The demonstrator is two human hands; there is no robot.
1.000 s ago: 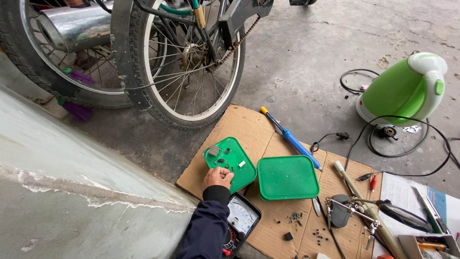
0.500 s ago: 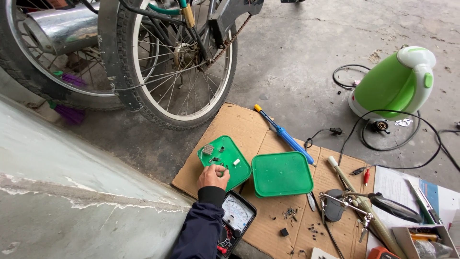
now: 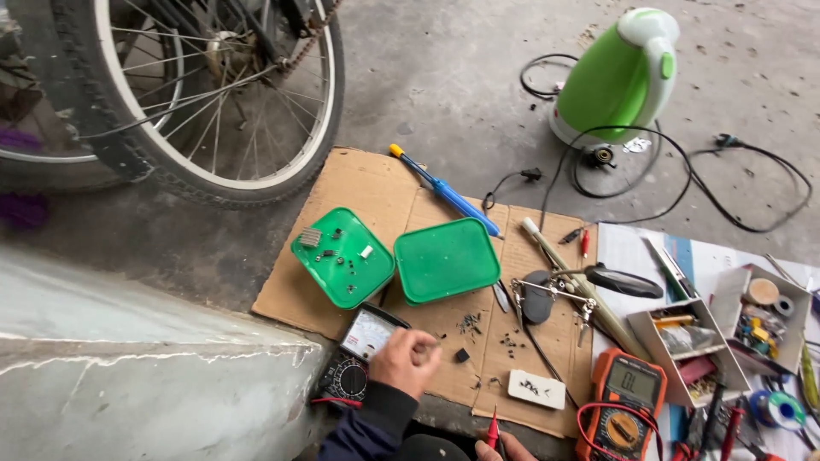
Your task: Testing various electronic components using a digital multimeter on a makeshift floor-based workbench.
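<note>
Left hand (image 3: 408,360) hovers curled, fingers together, over the near cardboard (image 3: 359,183); whether it pinches anything cannot be told. It partly covers one analog meter (image 3: 363,341), long axis running near-left to far-right. Right hand (image 3: 504,448), barely in view, grips one red probe (image 3: 493,427), tip pointing far. Farther off: two green trays (image 3: 343,256), side by side.

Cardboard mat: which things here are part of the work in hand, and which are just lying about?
In use: left hand, analog meter, red probe, right hand, small parts, green tray.
Lying about: kettle, bicycle wheel, blue screwdriver, orange meter.
</note>
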